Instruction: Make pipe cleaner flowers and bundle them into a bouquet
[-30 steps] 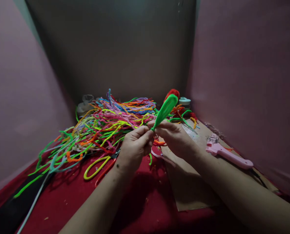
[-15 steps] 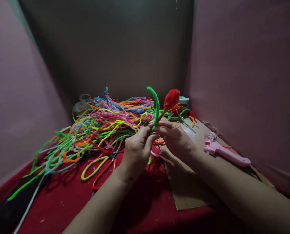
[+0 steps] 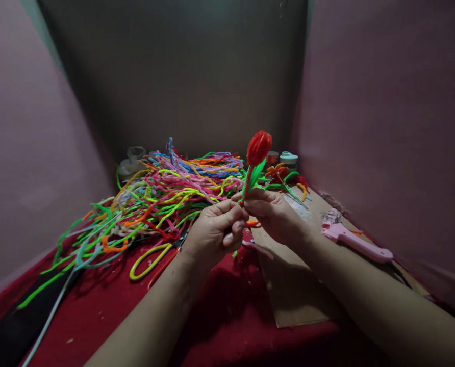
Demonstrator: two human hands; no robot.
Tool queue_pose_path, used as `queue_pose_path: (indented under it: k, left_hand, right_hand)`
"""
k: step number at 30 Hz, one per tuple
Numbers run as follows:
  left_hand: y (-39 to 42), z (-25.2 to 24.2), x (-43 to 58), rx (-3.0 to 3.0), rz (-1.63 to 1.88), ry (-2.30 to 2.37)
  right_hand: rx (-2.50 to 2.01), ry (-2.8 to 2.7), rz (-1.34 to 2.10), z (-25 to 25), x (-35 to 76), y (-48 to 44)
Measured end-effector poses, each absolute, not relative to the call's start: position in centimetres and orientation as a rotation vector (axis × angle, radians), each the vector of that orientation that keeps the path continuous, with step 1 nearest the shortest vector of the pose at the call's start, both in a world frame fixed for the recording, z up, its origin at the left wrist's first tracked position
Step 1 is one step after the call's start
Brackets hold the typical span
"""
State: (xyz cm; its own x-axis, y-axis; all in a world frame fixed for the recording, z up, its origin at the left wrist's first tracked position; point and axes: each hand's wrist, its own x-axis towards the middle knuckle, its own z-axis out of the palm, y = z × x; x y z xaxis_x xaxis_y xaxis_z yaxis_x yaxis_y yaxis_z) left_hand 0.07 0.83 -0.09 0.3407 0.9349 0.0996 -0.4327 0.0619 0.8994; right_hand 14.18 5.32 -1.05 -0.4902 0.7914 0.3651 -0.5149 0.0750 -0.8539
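Between my two hands stands a red pipe cleaner flower (image 3: 259, 148), its bloom upright on a thin red stem. A green pipe cleaner (image 3: 257, 174) rises beside the stem, and a bit of green shows at my fingertips. My left hand (image 3: 217, 228) is closed, thumb and fingers pinching at the stem's lower end. Against it from the right, my right hand (image 3: 272, 210) also pinches the stem with its fingertips. The fingers hide the bottom of the stem and just where the green piece joins it.
A big heap of coloured pipe cleaners (image 3: 181, 188) lies behind and left. Scissors (image 3: 150, 262) with yellow and red handles are by my left forearm. A pink glue gun (image 3: 359, 244) lies right, by a cardboard sheet (image 3: 292, 300). A lidded jar (image 3: 288, 159) stands behind.
The flower has turned and shifted left, its bloom now more upright. The green piece has gone from the stem's left to its right. My left hand has rotated, its fingers now showing.
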Motion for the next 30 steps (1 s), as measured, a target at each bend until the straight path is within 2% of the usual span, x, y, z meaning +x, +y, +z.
queue_pose_path:
  k: [6, 11, 13, 22, 30]
  left_hand:
    - [0.9, -0.2, 0.1, 1.134, 1.037, 0.624]
    - [0.5, -0.6, 1.0, 1.796, 1.494, 1.218]
    - [0.5, -0.7, 1.1, 1.873, 1.553, 1.306]
    - [0.8, -0.1, 0.4, 1.315, 1.302, 0.838]
    - [1.1, -0.3, -0.4, 1.053, 1.017, 0.523]
  right_hand:
    - [-0.277, -1.299, 1.666, -1.1, 14.0, 5.1]
    - [-0.350, -1.274, 1.488, -1.4, 13.6, 5.2]
    - [-0.357, -1.289, 1.445, -1.4, 13.4, 5.1]
    - [-0.372, -1.410, 1.454, -1.1, 14.0, 5.3]
    - [-0.282, -1.355, 1.665, -1.1, 14.0, 5.3]
